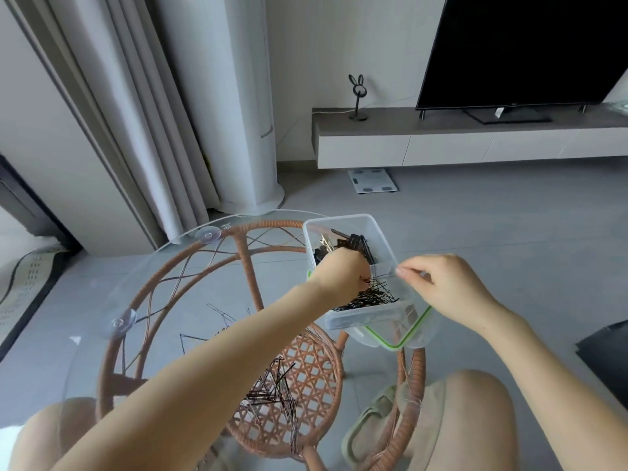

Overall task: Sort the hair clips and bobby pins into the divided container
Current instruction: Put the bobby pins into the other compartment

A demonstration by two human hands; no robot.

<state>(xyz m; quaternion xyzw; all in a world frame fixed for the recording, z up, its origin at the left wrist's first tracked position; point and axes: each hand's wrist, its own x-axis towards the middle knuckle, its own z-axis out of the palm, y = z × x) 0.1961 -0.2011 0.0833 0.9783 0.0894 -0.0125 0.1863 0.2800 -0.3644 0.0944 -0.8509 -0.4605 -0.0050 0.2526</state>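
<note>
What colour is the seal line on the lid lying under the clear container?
Bright green, on the lid beneath the container, best seen in the head view.

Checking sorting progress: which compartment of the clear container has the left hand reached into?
The far compartment, holding the larger black clips: the left hand reaches over the divider. The near compartment holds thin bobby pins.

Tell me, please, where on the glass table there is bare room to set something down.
The glass tabletop is bare on its far left, between the two suction cups and the left hand. It is crowded near the loose bobby pins in front, and at the right edge, where the divided container sits with both hands.
</note>
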